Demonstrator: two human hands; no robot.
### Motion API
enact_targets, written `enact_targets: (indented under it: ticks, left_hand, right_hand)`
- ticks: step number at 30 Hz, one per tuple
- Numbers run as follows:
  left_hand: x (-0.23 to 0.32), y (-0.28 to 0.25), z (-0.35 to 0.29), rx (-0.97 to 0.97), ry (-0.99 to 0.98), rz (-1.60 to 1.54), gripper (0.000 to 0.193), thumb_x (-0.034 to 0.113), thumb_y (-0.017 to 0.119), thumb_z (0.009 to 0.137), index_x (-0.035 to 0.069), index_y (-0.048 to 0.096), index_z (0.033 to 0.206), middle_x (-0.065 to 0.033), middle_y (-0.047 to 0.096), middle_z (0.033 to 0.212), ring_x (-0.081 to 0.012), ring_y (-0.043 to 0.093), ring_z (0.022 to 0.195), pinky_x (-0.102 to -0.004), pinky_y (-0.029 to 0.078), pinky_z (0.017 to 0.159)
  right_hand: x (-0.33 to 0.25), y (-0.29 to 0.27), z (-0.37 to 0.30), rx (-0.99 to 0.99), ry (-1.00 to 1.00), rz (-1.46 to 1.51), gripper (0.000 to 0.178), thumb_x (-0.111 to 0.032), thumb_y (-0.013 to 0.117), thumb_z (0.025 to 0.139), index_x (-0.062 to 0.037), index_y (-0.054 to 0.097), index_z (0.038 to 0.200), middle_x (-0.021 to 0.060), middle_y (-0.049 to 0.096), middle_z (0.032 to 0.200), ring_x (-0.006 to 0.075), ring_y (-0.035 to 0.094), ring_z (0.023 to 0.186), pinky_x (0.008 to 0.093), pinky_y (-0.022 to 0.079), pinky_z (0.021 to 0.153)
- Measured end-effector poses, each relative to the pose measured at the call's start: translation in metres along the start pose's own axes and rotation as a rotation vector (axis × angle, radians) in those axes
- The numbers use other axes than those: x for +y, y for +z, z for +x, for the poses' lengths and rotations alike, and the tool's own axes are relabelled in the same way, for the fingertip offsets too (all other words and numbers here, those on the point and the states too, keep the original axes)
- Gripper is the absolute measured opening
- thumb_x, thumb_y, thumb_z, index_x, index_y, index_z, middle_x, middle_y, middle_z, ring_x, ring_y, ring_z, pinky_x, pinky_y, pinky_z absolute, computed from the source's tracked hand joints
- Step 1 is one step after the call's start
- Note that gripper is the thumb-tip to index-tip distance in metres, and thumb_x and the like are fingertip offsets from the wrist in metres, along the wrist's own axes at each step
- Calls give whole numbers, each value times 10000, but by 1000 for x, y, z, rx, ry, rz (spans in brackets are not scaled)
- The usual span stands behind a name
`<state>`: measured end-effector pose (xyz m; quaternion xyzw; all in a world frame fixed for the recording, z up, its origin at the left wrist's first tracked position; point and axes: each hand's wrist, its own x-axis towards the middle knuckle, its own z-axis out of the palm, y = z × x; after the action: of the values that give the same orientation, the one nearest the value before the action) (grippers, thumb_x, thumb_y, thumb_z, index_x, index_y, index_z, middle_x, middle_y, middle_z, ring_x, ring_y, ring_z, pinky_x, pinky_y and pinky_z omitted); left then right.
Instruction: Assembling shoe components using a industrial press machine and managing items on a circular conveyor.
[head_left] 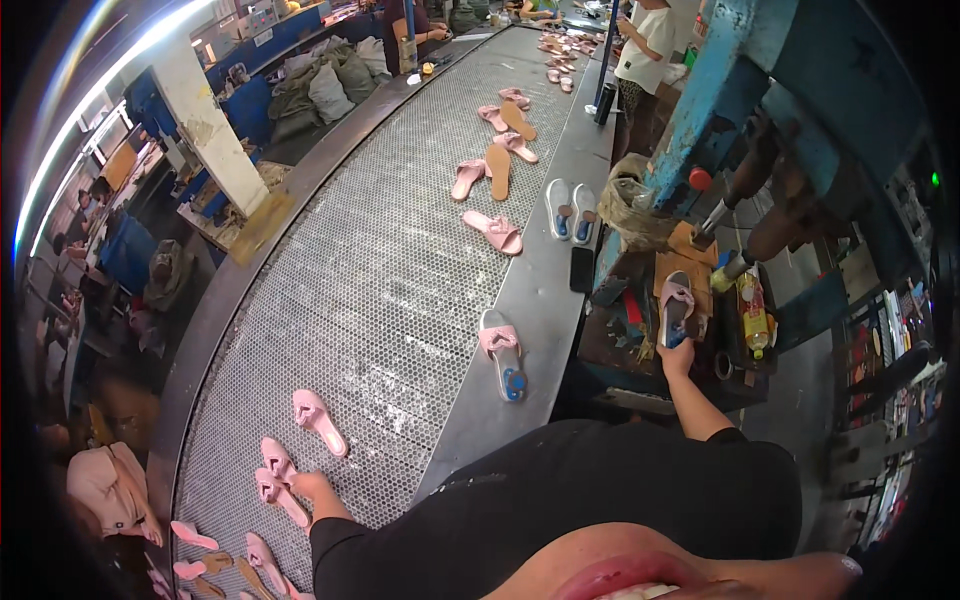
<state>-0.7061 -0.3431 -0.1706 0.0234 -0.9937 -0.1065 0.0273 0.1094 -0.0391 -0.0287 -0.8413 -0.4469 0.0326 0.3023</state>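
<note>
Along a honeycomb-patterned surface (pixel 350 250), the left hand (pixel 312 486) is touching pink sandals (pixel 280 494) at seven o'clock, its grip unclear; the right hand (pixel 679 358) is holding a pink-strapped sandal (pixel 677 298) at three. Sacks (pixel 332 95) are slumping at eleven, a white pillar (pixel 205 130) standing at ten.

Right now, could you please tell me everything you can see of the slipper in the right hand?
The slipper has a pink strap, fabric-like, around a grey foot-shaped form with blue near the heel. Held toe-away, it is over tan sheeting. The right hand grips the heel end; whether the sole touches the sheeting is unclear.
</note>
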Motion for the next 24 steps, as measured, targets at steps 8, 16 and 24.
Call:
enact_targets:
  ticks: [8,16,24]
  left_hand:
    - [22,-45,-9,-105,-23,10,457,163,716,705,7,544,1099,-214,578,1110,-331,637,907,-427,540,698]
    - [12,10,24,-727,-226,-1186,175,22,654,747,51,562,894,-57,546,706,-134,560,596,-310,475,501]
    - [166,-61,-319,-1710,-131,-1587,263,95,565,885,27,535,1138,-91,601,1128,-192,574,975,-307,471,891]
  right_hand:
    - [20,4,-13,32,-104,86,728,-206,783,633,31,441,1230,281,552,1148,440,525,1080,454,427,914]
    - [-2,-13,-20,-71,-60,87,747,-209,789,626,-32,432,1258,265,595,1082,434,569,1030,466,451,856]
    - [-72,-48,-95,-170,-246,727,685,-190,789,652,-46,497,1255,149,595,1208,269,581,1105,380,438,936]
